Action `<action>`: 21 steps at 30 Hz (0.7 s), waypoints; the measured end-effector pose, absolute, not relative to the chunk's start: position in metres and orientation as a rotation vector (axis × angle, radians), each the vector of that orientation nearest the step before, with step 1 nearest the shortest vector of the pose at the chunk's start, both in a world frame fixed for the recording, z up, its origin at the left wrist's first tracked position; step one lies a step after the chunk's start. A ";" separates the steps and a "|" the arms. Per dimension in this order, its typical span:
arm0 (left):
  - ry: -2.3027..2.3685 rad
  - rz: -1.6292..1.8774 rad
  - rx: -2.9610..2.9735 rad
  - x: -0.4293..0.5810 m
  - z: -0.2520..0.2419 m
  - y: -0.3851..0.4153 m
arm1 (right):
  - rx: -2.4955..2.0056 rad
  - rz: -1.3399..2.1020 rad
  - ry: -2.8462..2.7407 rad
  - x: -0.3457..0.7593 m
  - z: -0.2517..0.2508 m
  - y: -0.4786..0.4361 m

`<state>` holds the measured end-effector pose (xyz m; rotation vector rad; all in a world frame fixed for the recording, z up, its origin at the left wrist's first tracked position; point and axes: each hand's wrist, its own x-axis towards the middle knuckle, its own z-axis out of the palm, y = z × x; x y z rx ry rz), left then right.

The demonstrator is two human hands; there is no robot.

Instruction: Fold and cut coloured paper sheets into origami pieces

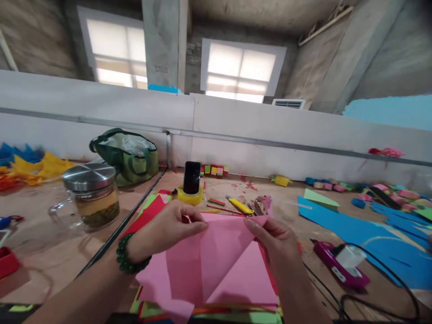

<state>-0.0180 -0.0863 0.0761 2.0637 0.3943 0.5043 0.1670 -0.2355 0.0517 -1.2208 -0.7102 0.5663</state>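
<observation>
A partly folded sheet of pink paper [219,256] is held up between both hands. My left hand [172,227], with a green bead bracelet [126,258] on its wrist, pinches the sheet's upper left edge. At the upper right corner, my right hand [275,238] grips the paper between thumb and fingers. Creases run down the sheet, and a flap slants from the right corner towards the bottom middle. More pink paper [249,281] lies underneath, on a stack of red, yellow and green sheets [232,316].
A yellow utility knife [241,205] lies beyond the paper, near a phone [192,177] propped in a yellow tape roll [190,196]. Left stand a glass tea mug [92,198] and a green bag [135,159]. Blue sheets [354,234] and a purple power strip [342,265] with a black cable are right.
</observation>
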 end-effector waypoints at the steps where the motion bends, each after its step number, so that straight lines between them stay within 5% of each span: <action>1: 0.393 0.495 2.056 -0.018 0.076 -0.086 | -1.227 0.564 -0.713 0.168 0.051 -0.236; 21: 0.408 0.483 2.171 -0.028 0.072 -0.100 | -1.211 0.418 -0.727 0.159 0.058 -0.256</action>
